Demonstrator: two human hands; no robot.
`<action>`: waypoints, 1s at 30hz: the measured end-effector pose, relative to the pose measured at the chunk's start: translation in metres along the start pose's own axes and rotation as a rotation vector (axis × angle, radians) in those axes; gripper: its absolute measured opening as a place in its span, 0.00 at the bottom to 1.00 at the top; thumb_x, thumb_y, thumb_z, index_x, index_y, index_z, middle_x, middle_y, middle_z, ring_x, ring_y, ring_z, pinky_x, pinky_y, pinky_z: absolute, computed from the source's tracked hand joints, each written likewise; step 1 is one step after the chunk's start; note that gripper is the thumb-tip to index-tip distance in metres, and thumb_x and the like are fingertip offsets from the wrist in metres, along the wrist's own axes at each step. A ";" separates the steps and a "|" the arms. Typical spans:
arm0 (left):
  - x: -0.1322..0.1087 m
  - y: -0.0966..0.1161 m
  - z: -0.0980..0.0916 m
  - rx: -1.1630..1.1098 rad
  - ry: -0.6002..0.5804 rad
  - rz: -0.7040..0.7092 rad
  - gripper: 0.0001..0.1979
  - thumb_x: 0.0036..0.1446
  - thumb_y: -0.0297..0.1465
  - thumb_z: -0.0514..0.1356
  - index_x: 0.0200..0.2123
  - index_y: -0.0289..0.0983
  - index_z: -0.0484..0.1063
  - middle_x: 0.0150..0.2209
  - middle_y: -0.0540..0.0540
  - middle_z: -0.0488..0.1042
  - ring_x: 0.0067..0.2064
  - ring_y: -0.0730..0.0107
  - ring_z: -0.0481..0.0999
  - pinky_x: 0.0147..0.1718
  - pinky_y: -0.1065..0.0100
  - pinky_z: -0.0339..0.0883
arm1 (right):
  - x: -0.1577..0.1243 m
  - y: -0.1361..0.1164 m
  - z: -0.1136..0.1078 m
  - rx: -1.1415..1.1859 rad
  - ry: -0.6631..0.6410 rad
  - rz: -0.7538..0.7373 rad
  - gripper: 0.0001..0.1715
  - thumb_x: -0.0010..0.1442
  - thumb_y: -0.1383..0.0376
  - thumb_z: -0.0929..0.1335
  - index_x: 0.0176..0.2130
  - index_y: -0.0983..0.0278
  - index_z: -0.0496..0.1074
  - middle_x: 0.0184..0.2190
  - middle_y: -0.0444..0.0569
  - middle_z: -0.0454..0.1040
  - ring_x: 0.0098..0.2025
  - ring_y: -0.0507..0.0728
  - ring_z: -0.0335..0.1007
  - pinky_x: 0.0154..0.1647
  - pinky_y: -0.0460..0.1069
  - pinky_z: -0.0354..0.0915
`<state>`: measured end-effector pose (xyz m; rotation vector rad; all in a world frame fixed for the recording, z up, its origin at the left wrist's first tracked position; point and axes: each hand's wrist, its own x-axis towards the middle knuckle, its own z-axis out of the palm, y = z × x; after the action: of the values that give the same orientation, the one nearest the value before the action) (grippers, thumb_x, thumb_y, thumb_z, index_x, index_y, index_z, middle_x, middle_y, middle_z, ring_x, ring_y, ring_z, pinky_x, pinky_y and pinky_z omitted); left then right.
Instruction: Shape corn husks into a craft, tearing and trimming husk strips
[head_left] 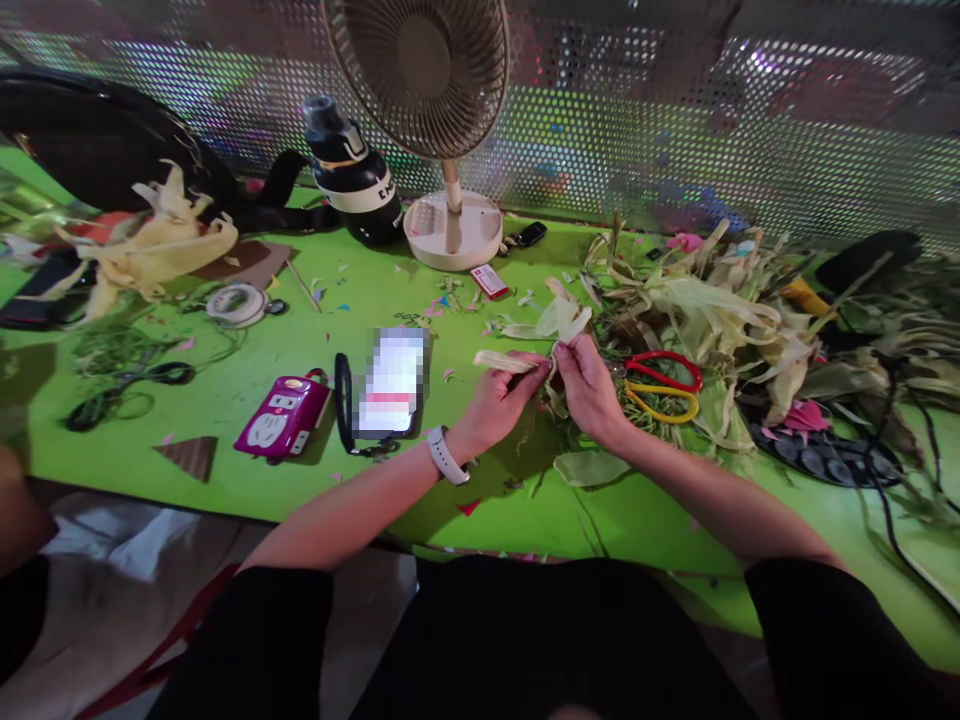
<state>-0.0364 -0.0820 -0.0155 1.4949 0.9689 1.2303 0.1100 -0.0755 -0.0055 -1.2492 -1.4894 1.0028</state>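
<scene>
Pale corn husk (561, 318) is pinched between my two hands above the green table, with a loose flap standing up over the fingers. My left hand (501, 402) is closed, its fingertips meeting the right's at a twisted part of the husk; a pale strip end (501, 360) juts out on its left. My right hand (589, 388) is closed around the husk, thumb on top. Just right of it lie scissors (664, 385) with one red and one yellow handle. A heap of dried husks (697, 310) spreads beyond them. One flat husk piece (590, 469) rests below my right wrist.
On the green table (480, 510) are a phone (390, 385), a purple power socket block (281, 420), a tape roll (236, 303), a black bottle (352, 175), a fan (454, 230) and a dark palette (832, 460) near cords. A perforated metal panel (637, 130) stands behind.
</scene>
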 end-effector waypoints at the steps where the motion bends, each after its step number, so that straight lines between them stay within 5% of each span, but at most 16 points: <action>1: -0.001 0.001 0.000 0.045 0.018 0.044 0.12 0.61 0.38 0.59 0.38 0.36 0.76 0.39 0.43 0.78 0.40 0.67 0.76 0.41 0.65 0.70 | -0.001 -0.001 0.001 0.012 0.001 0.004 0.17 0.65 0.51 0.63 0.31 0.60 0.59 0.24 0.40 0.62 0.25 0.50 0.58 0.25 0.46 0.57; 7: -0.005 0.006 0.001 0.162 0.053 0.133 0.10 0.62 0.37 0.59 0.35 0.36 0.75 0.32 0.46 0.76 0.35 0.71 0.73 0.35 0.68 0.68 | -0.005 -0.002 0.007 0.234 -0.092 0.235 0.21 0.63 0.47 0.64 0.31 0.58 0.56 0.19 0.36 0.54 0.18 0.48 0.50 0.17 0.46 0.52; 14: -0.003 0.007 -0.001 -0.119 0.078 -0.150 0.18 0.59 0.47 0.59 0.32 0.37 0.71 0.21 0.54 0.63 0.21 0.78 0.62 0.18 0.74 0.56 | 0.001 -0.001 0.002 0.124 0.046 -0.121 0.13 0.64 0.55 0.65 0.33 0.60 0.63 0.26 0.40 0.61 0.30 0.51 0.58 0.32 0.47 0.59; 23: 0.000 0.013 -0.006 -0.162 -0.069 -0.253 0.14 0.58 0.43 0.61 0.32 0.37 0.68 0.27 0.51 0.68 0.28 0.74 0.67 0.27 0.70 0.63 | 0.005 -0.002 -0.006 0.170 0.068 -0.114 0.13 0.62 0.55 0.67 0.33 0.60 0.66 0.25 0.41 0.63 0.30 0.51 0.59 0.32 0.47 0.59; 27: 0.000 0.012 -0.005 -0.074 -0.016 -0.212 0.15 0.60 0.41 0.59 0.26 0.38 0.65 0.23 0.52 0.65 0.25 0.75 0.64 0.26 0.69 0.60 | 0.005 -0.001 -0.006 0.153 0.065 -0.103 0.15 0.62 0.53 0.67 0.32 0.60 0.65 0.26 0.42 0.63 0.30 0.51 0.60 0.32 0.48 0.60; 30: -0.003 0.012 -0.004 -0.248 0.063 -0.237 0.14 0.59 0.40 0.58 0.27 0.39 0.62 0.22 0.53 0.64 0.24 0.75 0.64 0.25 0.70 0.59 | 0.005 0.000 -0.006 0.150 0.073 -0.118 0.15 0.62 0.52 0.67 0.34 0.60 0.66 0.27 0.42 0.64 0.31 0.52 0.62 0.35 0.48 0.61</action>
<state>-0.0408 -0.0873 -0.0041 1.1211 0.9660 1.1820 0.1152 -0.0701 -0.0029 -1.0683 -1.3886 0.9620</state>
